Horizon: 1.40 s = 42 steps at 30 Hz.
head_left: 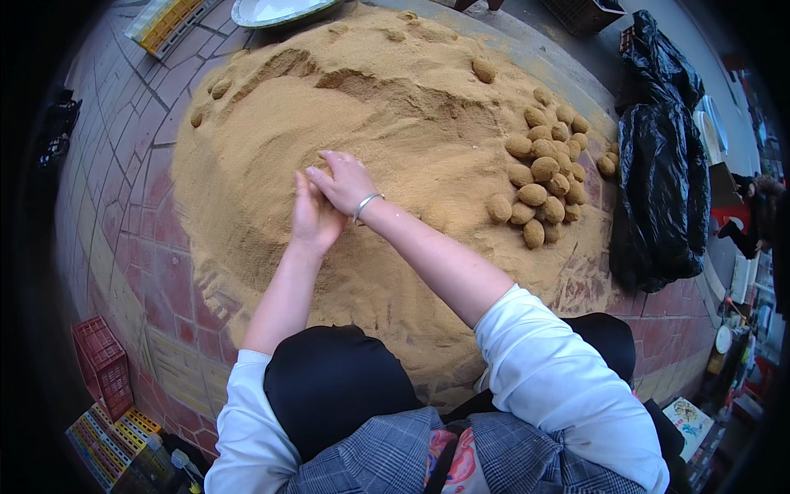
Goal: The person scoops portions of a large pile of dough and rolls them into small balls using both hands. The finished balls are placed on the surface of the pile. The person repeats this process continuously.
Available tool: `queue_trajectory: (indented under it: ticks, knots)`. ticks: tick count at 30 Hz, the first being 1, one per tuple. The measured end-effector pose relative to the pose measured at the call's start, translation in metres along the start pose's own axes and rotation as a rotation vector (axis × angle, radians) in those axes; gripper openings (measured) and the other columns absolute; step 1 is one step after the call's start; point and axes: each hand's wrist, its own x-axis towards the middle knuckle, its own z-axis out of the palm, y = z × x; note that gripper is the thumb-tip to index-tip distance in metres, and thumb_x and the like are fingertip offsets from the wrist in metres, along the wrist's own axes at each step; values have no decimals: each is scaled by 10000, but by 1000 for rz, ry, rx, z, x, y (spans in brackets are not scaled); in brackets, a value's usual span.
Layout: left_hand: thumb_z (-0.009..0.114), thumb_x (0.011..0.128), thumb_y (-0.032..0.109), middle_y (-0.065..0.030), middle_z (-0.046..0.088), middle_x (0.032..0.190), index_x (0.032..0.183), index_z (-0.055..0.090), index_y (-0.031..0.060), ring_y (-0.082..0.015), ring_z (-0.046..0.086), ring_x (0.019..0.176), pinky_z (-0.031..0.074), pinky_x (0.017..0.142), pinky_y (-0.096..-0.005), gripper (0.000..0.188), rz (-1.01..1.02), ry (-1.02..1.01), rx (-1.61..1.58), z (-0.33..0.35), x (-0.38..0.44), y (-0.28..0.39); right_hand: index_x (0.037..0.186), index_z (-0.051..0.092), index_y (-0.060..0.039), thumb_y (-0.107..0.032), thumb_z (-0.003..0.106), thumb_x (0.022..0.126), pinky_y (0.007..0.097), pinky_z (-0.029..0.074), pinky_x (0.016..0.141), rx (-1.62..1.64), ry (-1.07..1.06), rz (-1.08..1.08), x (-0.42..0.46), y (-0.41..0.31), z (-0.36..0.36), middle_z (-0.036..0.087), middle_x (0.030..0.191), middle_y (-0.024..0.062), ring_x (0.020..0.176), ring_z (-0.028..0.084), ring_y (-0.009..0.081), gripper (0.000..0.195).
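Observation:
My left hand (313, 216) is cupped over the middle of a wide heap of tan, sawdust-like powder (278, 123). Across it lies my right hand (345, 184), a silver bangle on its wrist. The two hands touch and close around a space between the palms; whatever may be inside is hidden. To the right, on the powder, rests a pile of egg-shaped pieces coated in the same tan material (544, 168). One more coated piece (484, 70) lies apart near the heap's upper right, and a few smaller lumps (220, 89) are at the upper left.
A wide basin (281, 23) with whitish contents stands beyond the heap. Black plastic bags (660, 191) lie at the right. A red plastic crate (103, 364) and stacked colored plastic trays (111, 441) are at the lower left, on paving. A person (756, 210) is at the far right.

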Motion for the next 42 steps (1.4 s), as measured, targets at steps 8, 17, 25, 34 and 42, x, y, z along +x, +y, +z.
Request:
queue_trajectory:
  ticks: [8, 17, 25, 34, 42]
  knots:
    - [134, 913, 657, -159, 270, 1457, 1456, 175, 85, -292, 255, 1369, 279, 1105, -466, 789, 196, -291, 352, 18, -5, 8, 1079, 637, -155, -381, 540, 857, 409, 451, 878, -341, 36, -412, -28, -38, -19, 599, 1065, 104, 1025, 537, 249, 331]
    - [656, 809, 388, -138, 437, 1356, 1286, 482, 120, -298, 333, 1325, 324, 1063, -448, 574, 252, -623, 1870, -5, -9, -68, 974, 621, -72, -379, 581, 815, 399, 481, 807, -836, -660, 56, -14, 96, -121, 630, 997, 141, 943, 604, 275, 347]
    - [768, 678, 347, -51, 370, 1402, 1286, 493, 284, -233, 325, 1318, 274, 1054, -468, 670, 273, -575, 2457, -14, -18, -72, 1070, 614, -119, -419, 658, 760, 402, 426, 890, -994, -1003, -357, -73, 107, -120, 556, 1139, 71, 1135, 499, 247, 433]
    - [830, 598, 271, -109, 320, 1417, 1323, 452, 279, -339, 322, 1305, 304, 1011, -560, 817, 43, -584, 2449, -19, 1, -67, 878, 639, -53, -304, 553, 826, 365, 505, 754, -524, 6, 266, 55, 167, -219, 670, 853, 133, 791, 638, 264, 271]
    - [798, 643, 204, -102, 278, 1442, 1337, 428, 267, -342, 271, 1336, 299, 1036, -584, 789, -129, -632, 2371, -8, 7, -61, 1231, 570, -112, -537, 488, 834, 460, 329, 1008, -633, 298, 552, 112, 179, -204, 544, 1261, 134, 1201, 458, 293, 587]
